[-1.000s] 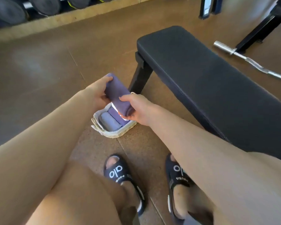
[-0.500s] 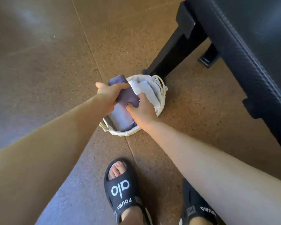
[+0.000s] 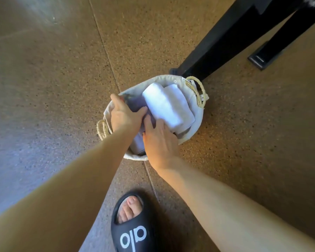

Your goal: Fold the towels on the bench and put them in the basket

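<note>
step: you're seating the purple towel (image 3: 135, 106) in the basket (image 3: 193, 132), placing stage
next: probably let go and lift both hands out
basket: on floor by bench leg (image 3: 216, 50); holds pale rolled towels (image 3: 166, 106) plus the purple one
left hand (image 3: 125, 115): grips purple towel
right hand (image 3: 157, 140): fingers flat, pressing it

Round cloth-lined basket (image 3: 198, 122) with rope handles on the speckled floor, two pale folded towels (image 3: 166, 106) lying side by side inside, a purple folded towel (image 3: 135, 104) tucked beside them
</note>
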Tool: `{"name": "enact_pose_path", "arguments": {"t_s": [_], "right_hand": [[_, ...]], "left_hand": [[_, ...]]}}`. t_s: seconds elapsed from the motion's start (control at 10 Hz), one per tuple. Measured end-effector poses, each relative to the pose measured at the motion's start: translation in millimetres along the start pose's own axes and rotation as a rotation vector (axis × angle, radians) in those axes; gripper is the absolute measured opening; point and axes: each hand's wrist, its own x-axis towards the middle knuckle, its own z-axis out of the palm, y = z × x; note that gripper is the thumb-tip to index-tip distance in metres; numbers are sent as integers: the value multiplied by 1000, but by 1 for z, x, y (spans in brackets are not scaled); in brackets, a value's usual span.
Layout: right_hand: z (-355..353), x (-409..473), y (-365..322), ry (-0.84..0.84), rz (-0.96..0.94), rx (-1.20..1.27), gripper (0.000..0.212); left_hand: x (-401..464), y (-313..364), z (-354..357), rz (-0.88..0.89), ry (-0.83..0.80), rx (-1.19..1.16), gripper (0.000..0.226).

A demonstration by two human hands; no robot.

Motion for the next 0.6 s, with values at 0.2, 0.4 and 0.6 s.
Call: {"name": "enact_pose_path", "arguments": {"t_s": [0.2, 0.4, 0.6], "right_hand": [[-7, 5, 0, 15, -104, -280, 55], [-25, 1, 5, -107, -80, -150, 67], [-119, -20, 28, -58, -202, -75, 48]], "left_hand": [[1, 0, 12, 54, -60, 287, 55], [0, 15, -1, -17, -183, 308, 61], [-17, 51, -61, 14, -284, 345, 69]]}}
